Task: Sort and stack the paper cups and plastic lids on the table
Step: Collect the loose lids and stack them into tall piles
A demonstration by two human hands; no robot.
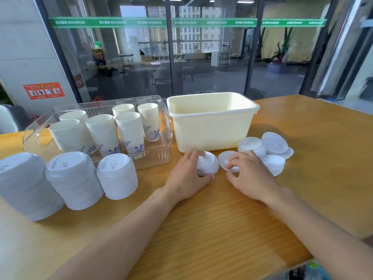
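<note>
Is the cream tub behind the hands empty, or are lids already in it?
Cannot tell fully: the cream tub shows only bare inner walls, but its near wall hides the floor.

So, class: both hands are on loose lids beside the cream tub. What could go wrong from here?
1. The tallest lid stack leans and could topple if more are added.
2. The left hand holds a lid dome-up, while the right hand holds a lid hollow-up; they may not nest.

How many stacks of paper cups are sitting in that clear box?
6, all upright in the clear box: two at its left, one in the middle, three at the right. More could hide behind.
</note>
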